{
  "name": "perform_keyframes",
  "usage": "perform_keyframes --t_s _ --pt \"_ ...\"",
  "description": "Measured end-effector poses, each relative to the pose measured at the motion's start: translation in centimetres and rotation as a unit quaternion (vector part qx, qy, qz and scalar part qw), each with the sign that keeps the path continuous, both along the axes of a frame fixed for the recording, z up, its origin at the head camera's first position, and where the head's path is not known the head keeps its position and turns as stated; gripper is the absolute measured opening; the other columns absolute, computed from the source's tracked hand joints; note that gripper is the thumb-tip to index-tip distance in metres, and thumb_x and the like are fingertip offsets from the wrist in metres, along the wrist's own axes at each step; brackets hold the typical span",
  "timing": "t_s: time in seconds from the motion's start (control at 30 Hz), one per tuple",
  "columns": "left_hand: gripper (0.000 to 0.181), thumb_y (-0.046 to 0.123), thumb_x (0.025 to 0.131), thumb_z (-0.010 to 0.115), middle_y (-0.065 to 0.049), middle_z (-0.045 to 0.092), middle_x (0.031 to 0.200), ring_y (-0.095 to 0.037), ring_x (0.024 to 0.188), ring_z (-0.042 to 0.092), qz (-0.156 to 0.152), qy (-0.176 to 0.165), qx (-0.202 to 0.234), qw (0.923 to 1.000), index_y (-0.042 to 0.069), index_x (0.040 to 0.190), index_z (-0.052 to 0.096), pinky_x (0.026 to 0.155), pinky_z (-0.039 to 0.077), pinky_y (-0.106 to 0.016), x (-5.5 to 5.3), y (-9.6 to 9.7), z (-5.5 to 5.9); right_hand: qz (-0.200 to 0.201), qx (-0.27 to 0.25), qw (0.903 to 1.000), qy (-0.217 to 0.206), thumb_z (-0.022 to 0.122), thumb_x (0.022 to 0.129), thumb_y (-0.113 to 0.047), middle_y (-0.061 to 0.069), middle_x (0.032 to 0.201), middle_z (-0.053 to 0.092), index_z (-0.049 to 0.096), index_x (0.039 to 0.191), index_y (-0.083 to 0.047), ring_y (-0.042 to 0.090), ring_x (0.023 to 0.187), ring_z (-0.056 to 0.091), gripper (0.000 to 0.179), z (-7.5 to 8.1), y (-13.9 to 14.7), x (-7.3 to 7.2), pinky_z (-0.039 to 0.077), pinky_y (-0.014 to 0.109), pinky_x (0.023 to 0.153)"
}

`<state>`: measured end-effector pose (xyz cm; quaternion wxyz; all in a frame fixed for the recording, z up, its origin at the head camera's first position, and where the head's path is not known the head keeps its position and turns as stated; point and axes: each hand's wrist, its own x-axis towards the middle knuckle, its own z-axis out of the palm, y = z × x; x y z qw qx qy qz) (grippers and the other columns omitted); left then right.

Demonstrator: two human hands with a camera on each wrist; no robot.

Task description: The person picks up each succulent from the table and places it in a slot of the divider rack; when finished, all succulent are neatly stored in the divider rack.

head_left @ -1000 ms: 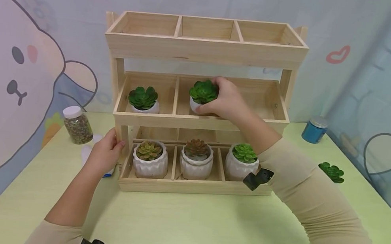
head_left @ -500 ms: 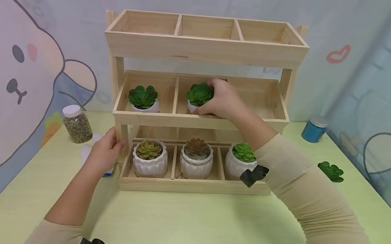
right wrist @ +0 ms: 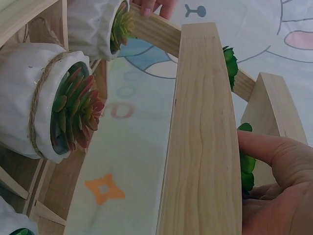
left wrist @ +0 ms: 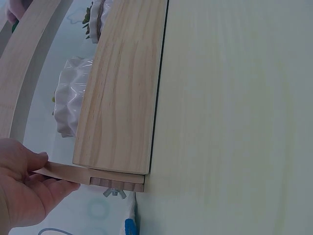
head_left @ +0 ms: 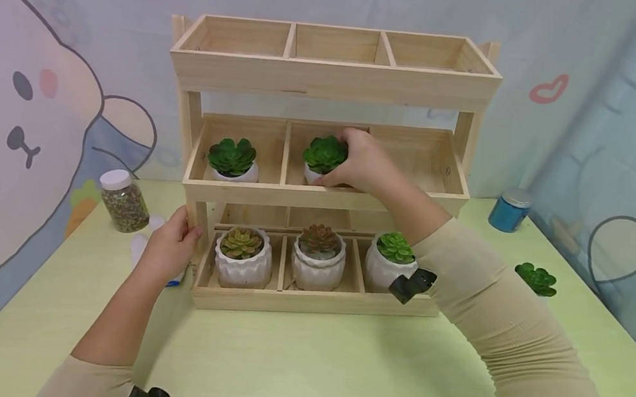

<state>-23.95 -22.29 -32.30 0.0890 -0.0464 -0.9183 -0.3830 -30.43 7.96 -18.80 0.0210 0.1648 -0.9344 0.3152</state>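
My right hand (head_left: 364,161) grips a small white pot holding a green succulent (head_left: 325,154) in the middle compartment of the shelf's second tier. In the right wrist view the tier's front board hides most of that pot. My left hand (head_left: 170,244) pinches the left upright of the wooden plant shelf (head_left: 336,82), thumb in front, as the left wrist view shows at the wooden strip (left wrist: 63,171). Another potted green succulent (head_left: 233,158) sits in the second tier's left compartment. On the bottom tier stand three white pots with a yellowish succulent (head_left: 241,243), a reddish succulent (head_left: 320,243) and a bright green succulent (head_left: 396,249).
A jar of gravel (head_left: 124,201) with a white lid stands left of the shelf. On the right are a blue jar (head_left: 510,210) and a loose green succulent (head_left: 536,279) on the table (head_left: 306,365). A white object with a blue end (left wrist: 130,226) lies behind my left hand.
My right hand has moved slightly left and down with the potted succulent, which sits lower in the middle compartment. My left hand stays on the upright.
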Motion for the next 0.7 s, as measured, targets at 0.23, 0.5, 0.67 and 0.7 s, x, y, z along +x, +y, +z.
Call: perform_keyframes --t_s 0.23,0.5,0.67,0.7 --pt "0.042 0.012 0.101 0.043 -0.029 0.046 0.132 -0.047 0.116 0.047 0.000 -0.002 -0.003 1.0000 0.002 0.140 0.030 0.095 0.039 -0.057 0.12 0.04 0.12 0.004 -0.001 1.0000 -0.004 0.086 0.067 -0.025 0.011 0.117 0.054 0.049 0.124 -0.001 0.024 0.105 0.051 0.072 0.08 0.07 0.38 0.043 0.038 0.092" --pt "0.043 0.011 0.101 0.042 -0.030 0.045 0.133 -0.048 0.117 0.046 -0.004 -0.006 0.005 1.0000 0.001 0.140 0.029 0.095 0.039 -0.057 0.05 0.09 0.08 0.008 -0.025 0.9996 -0.013 0.084 0.070 -0.024 0.010 0.120 0.053 0.048 0.128 -0.002 0.023 0.108 0.050 0.072 -0.02 0.37 0.65 0.042 0.036 0.094" --pt "0.042 0.011 0.101 0.042 -0.029 0.045 0.133 -0.048 0.117 0.046 -0.003 -0.007 0.002 1.0000 0.001 0.139 0.030 0.094 0.039 -0.058 0.09 0.10 0.04 0.027 -0.062 0.9973 -0.028 0.084 0.071 -0.019 0.011 0.121 0.052 0.046 0.130 -0.003 0.023 0.106 0.051 0.072 -0.35 0.78 0.83 0.050 0.035 0.083" --pt "0.041 0.012 0.101 0.042 -0.029 0.046 0.133 -0.048 0.117 0.046 -0.003 -0.007 0.002 1.0000 0.001 0.139 0.030 0.095 0.039 -0.058 0.11 0.12 0.04 0.028 -0.069 0.9968 -0.028 0.084 0.071 -0.019 0.010 0.122 0.052 0.046 0.131 -0.003 0.023 0.106 0.051 0.073 -0.41 0.85 0.91 0.050 0.034 0.082"
